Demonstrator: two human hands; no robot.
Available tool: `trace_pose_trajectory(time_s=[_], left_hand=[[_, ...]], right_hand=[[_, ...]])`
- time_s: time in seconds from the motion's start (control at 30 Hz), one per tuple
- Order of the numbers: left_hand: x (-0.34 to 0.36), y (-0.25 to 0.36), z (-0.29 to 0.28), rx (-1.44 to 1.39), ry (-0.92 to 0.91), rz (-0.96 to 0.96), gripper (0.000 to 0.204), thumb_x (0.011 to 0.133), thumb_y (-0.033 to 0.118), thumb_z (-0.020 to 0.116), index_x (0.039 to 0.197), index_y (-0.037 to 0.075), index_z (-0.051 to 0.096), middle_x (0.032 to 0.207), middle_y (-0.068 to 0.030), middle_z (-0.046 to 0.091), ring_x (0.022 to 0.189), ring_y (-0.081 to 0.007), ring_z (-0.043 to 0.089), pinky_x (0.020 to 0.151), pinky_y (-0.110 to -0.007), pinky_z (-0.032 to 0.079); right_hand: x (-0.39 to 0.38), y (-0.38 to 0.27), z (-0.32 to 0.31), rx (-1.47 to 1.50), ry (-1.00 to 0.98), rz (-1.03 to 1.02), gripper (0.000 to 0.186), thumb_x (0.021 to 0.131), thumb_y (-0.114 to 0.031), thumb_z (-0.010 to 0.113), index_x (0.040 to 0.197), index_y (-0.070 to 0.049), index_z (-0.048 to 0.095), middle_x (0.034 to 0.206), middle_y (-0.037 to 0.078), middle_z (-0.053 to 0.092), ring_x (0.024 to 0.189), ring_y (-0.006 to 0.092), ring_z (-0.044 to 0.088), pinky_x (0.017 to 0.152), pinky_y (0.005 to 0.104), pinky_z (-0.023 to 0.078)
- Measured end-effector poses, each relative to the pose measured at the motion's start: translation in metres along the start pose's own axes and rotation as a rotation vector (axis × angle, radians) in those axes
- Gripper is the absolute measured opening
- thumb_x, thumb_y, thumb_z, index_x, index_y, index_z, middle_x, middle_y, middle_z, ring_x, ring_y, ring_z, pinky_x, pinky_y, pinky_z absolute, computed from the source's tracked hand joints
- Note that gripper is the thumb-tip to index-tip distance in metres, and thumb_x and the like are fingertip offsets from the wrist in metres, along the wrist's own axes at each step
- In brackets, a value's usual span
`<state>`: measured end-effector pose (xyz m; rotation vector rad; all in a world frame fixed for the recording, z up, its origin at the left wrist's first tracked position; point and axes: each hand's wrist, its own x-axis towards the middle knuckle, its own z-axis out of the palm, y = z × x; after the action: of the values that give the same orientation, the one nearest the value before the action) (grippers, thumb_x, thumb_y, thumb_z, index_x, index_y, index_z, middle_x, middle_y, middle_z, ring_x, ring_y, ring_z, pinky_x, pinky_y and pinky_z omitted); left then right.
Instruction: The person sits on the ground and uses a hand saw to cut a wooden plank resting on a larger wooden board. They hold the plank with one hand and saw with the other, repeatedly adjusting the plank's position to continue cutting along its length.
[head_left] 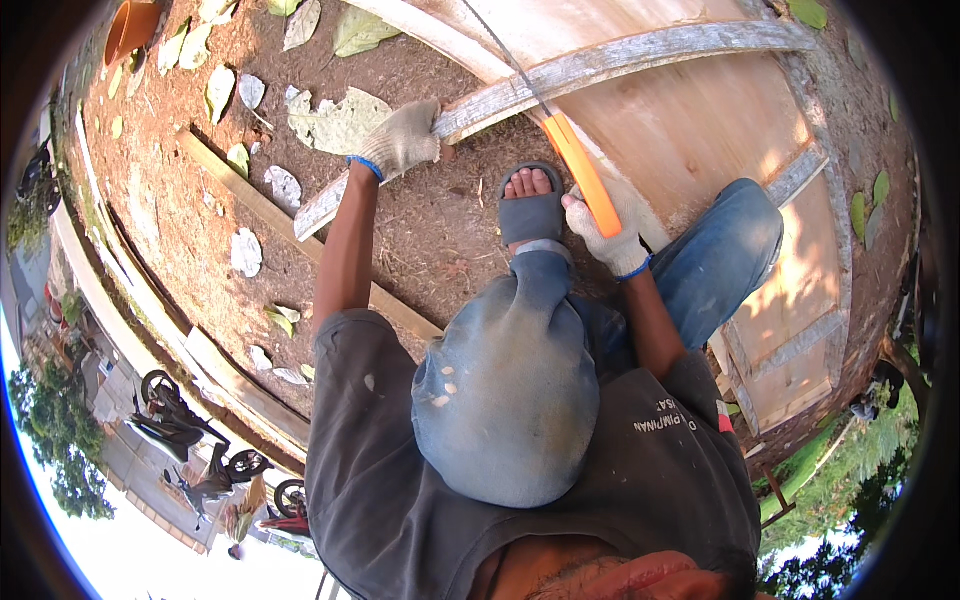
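My right hand [612, 235], in a pale knit glove with a blue cuff, is closed round the orange handle of a handsaw [583, 170]. The thin dark blade, seen nearly edge-on, runs up and left across a weathered wooden batten [640, 65]. My left hand [405, 138], gloved alike, grips this batten to the left of the saw; its fingers are partly hidden. The batten sticks out past the left hand, down to a loose end. Its right part lies over a plywood panel [690, 120]. My sandalled foot [530, 200] stands just below the batten.
A wooden lath [245, 190] lies on the soil at the left, among several dry leaves [340, 120]. An orange pot [130, 30] is at the upper left. The framed panel extends down the right side, beside my bent knee [745, 225]. Parked motorcycles [165, 415] stand farther off.
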<state>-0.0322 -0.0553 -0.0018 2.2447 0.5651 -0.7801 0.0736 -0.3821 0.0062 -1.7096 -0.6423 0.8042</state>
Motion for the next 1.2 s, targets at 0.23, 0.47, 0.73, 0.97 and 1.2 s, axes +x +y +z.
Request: trace_pose_trajectory(time_s=[0.23, 0.47, 0.73, 0.97, 1.2], left_hand=[[0.010, -0.022, 0.003, -0.188, -0.051, 0.034, 0.056, 0.068, 0.027, 0.078, 0.115, 0.000, 0.064, 0.089, -0.0136, 0.067, 0.075, -0.0253, 0.067, 0.068, -0.040, 0.053], [0.007, -0.024, 0.011, -0.589, -0.160, -0.014, 0.059, 0.073, 0.022, 0.081, 0.125, 0.003, 0.061, 0.088, -0.0061, 0.066, 0.071, -0.0190, 0.066, 0.063, -0.032, 0.058], [0.009, -0.039, 0.004, -1.025, -0.362, -0.166, 0.074, 0.077, 0.022, 0.084, 0.135, -0.009, 0.051, 0.098, -0.0147, 0.076, 0.082, -0.0233, 0.074, 0.071, -0.038, 0.061], [0.023, -0.055, -0.018, -0.423, 0.041, -0.039, 0.068, 0.080, 0.039, 0.084, 0.135, 0.004, 0.064, 0.118, -0.0134, 0.072, 0.110, -0.0272, 0.070, 0.097, -0.039, 0.052], [0.002, 0.025, -0.008, 0.156, 0.466, 0.079, 0.085, 0.077, 0.048, 0.085, 0.145, 0.011, 0.049, 0.116, -0.0205, 0.073, 0.111, -0.0324, 0.071, 0.095, -0.045, 0.057]], right_hand=[[-0.020, -0.016, -0.015, -0.106, -0.070, 0.005, 0.015, 0.080, -0.010, 0.075, 0.076, -0.003, 0.062, 0.065, 0.012, 0.058, 0.054, 0.0287, 0.057, 0.054, 0.0378, 0.045], [-0.040, -0.016, -0.005, -0.178, -0.053, -0.073, 0.011, 0.075, -0.007, 0.074, 0.076, -0.003, 0.063, 0.065, 0.012, 0.058, 0.055, 0.0303, 0.059, 0.053, 0.0393, 0.046], [-0.017, -0.025, 0.001, -0.217, -0.041, -0.104, 0.014, 0.078, -0.012, 0.075, 0.076, -0.003, 0.064, 0.065, 0.016, 0.058, 0.054, 0.0357, 0.058, 0.052, 0.0417, 0.046], [0.032, -0.036, 0.006, -0.124, -0.103, -0.039, 0.023, 0.087, -0.014, 0.076, 0.102, 0.001, 0.069, 0.076, 0.012, 0.068, 0.066, 0.0169, 0.066, 0.062, 0.0340, 0.053], [0.046, -0.014, 0.011, -0.142, -0.090, -0.035, 0.029, 0.087, -0.014, 0.075, 0.111, 0.003, 0.069, 0.077, 0.012, 0.069, 0.069, 0.0143, 0.067, 0.064, 0.0332, 0.054]])
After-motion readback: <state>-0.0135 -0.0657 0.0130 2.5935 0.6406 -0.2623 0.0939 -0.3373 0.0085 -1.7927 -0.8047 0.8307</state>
